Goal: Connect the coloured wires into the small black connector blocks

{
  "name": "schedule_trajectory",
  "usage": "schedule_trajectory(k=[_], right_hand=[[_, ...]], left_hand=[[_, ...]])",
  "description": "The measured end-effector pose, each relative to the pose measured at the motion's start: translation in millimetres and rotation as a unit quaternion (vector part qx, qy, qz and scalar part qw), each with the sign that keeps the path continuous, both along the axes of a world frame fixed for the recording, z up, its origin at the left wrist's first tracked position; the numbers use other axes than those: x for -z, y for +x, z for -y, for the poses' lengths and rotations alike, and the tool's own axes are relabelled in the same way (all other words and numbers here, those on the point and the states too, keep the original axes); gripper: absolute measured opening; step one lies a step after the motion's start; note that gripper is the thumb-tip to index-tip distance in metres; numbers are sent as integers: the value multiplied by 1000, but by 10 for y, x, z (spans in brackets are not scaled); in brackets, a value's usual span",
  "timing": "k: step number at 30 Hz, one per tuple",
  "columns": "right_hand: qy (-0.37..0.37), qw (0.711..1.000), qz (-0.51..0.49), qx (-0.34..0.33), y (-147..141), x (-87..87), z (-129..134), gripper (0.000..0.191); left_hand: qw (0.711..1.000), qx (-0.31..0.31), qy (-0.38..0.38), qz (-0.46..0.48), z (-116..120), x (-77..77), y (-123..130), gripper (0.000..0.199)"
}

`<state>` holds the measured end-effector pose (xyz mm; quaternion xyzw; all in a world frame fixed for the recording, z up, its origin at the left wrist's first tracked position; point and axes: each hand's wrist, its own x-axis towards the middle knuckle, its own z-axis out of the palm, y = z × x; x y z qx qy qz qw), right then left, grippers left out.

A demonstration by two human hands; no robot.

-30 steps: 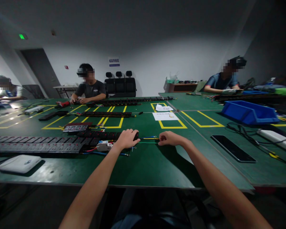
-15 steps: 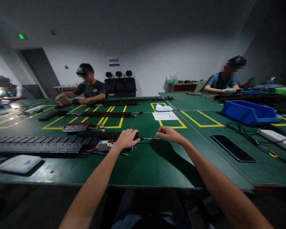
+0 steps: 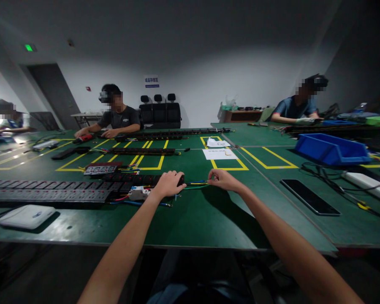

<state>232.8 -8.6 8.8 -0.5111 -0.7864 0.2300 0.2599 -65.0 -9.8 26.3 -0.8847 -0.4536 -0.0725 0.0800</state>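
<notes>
Your left hand [image 3: 169,184], right hand [image 3: 224,179] and both forearms [image 3: 131,232] were bare. Your clothes [image 3: 174,293] looked dark bluish, details lost in shadow.

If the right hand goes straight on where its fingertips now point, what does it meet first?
The right hand would probably meet the coloured wires first, then the left hand beyond them; exact depth is unclear.

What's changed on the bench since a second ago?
Your right hand, at the wires, has shifted slightly away from you. A dark-shirted co-worker's hand has reached out to the red tool. Your left hand stays on the black strip; phone and blue bin haven't moved.
</notes>
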Motion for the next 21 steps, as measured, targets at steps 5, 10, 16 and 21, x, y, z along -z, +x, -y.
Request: schedule_trajectory(k=[5, 10, 16, 21], right_hand=[[20, 999, 33, -15, -9, 17, 10, 17], [21, 999, 41, -22, 0, 59, -15, 17], [9, 998, 50, -31, -3, 73, -29, 17], [-4, 997, 60, -42, -11, 47, -7, 18]], left_hand=[[1000, 4, -1, 2, 3, -6, -7, 52], [1000, 6, 2, 3, 14, -21, -6, 55], [1000, 2, 9, -3, 2, 4, -5, 61], [1000, 4, 10, -1, -14, 23, -11, 60]])
